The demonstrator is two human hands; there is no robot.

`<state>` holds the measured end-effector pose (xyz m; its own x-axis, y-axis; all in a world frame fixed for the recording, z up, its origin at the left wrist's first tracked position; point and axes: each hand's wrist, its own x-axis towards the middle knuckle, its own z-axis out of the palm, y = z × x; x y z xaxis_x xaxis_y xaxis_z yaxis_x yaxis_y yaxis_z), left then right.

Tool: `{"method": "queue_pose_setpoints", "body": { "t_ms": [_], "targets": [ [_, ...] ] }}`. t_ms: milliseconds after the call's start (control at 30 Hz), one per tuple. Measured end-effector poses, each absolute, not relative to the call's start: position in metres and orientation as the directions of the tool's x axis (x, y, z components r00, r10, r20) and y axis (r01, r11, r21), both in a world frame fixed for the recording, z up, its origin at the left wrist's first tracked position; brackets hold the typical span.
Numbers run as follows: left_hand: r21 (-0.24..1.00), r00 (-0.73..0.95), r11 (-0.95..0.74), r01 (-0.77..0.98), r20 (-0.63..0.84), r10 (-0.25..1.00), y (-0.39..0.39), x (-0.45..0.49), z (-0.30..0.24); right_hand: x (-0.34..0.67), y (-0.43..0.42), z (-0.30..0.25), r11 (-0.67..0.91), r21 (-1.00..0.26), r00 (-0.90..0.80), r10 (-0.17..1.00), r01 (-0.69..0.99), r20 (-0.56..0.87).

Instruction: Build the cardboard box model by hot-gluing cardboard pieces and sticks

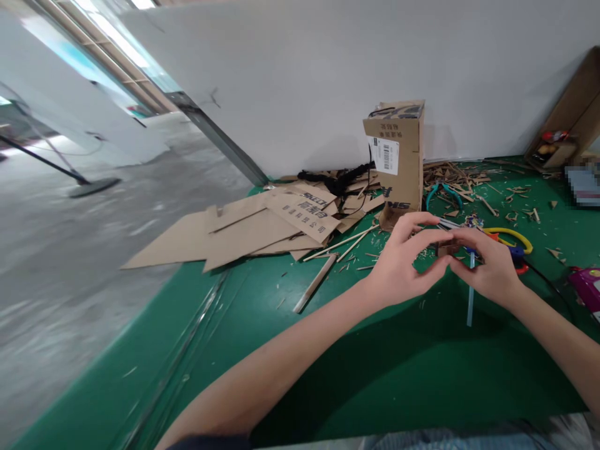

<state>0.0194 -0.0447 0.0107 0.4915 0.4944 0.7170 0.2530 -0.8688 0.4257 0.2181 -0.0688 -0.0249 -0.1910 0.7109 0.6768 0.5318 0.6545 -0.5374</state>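
Observation:
My left hand and my right hand meet above the green table, thumbs and forefingers curved toward each other with their tips touching or nearly so. Between them is a small brown cardboard piece, pinched at the fingertips and partly hidden by them. A translucent glue stick shows below my right hand; its upper end is covered by the fingers. Just behind that hand lies a tool with a yellow looped handle and blue and red parts, partly hidden. Teal-handled pliers rest farther back.
A tall cardboard box stands near the white wall. Flat cardboard sheets overhang the table's left edge. Thin wooden sticks, a flat strip and brown scraps lie about. A purple object is at the right.

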Motion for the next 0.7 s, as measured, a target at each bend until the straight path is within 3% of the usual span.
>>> {"method": "queue_pose_setpoints", "body": {
  "t_ms": [400,700],
  "targets": [
    [0.361,0.519,-0.892,0.27,0.726,0.451,-0.0401,0.0197,0.0065,0.215,-0.0709,-0.0213,0.63,-0.524,-0.2,0.728,0.573,0.656],
    [0.363,0.517,-0.894,0.263,0.729,0.449,-0.0402,0.0192,0.0071,0.2167,-0.0693,-0.0285,0.641,-0.604,-0.178,0.741,0.475,0.647]
  ]
}}
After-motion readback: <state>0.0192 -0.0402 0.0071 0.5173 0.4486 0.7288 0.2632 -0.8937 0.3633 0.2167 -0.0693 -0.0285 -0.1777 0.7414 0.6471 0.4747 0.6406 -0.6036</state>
